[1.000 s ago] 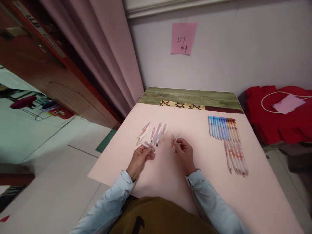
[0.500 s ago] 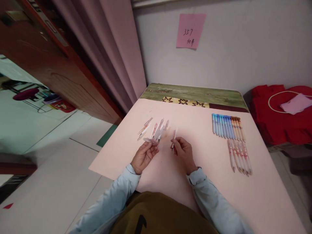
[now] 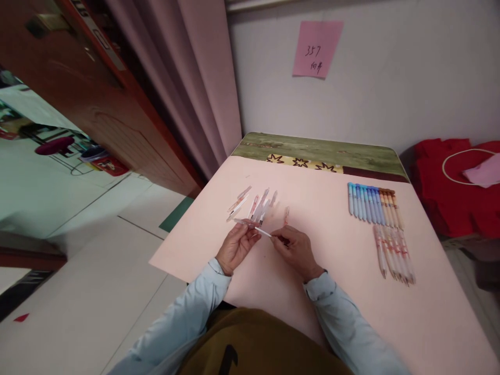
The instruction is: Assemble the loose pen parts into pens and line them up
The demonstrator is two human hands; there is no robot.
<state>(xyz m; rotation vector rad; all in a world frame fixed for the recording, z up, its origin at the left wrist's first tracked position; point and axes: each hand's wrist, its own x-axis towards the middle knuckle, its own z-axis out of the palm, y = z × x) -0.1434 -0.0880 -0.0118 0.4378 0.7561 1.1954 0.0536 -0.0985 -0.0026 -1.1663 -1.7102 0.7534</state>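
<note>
My left hand (image 3: 237,248) pinches a clear pen barrel (image 3: 241,222) between thumb and fingers. A thin white pen refill (image 3: 263,232) spans the gap between my hands, one end at the barrel. My right hand (image 3: 297,252) grips the refill's other end with closed fingertips. Whether the refill sits inside the barrel I cannot tell. Beyond my right fingers a clear pen part with red print (image 3: 286,214) lies on the table. Loose barrels and refills (image 3: 262,204) spread just past my left hand, with a second small group (image 3: 238,203) to their left.
On the right of the pink-covered table (image 3: 332,307) lies a row of blue and brown-topped pens (image 3: 367,203), with clear red-patterned pens (image 3: 394,254) below it. A red cloth-covered seat (image 3: 437,192) stands right of the table. A door (image 3: 128,120) and curtain (image 3: 207,78) are left.
My right hand has turned the refill from upright to nearly level and brought it to the barrel in my left hand. The whole view has shifted slightly.
</note>
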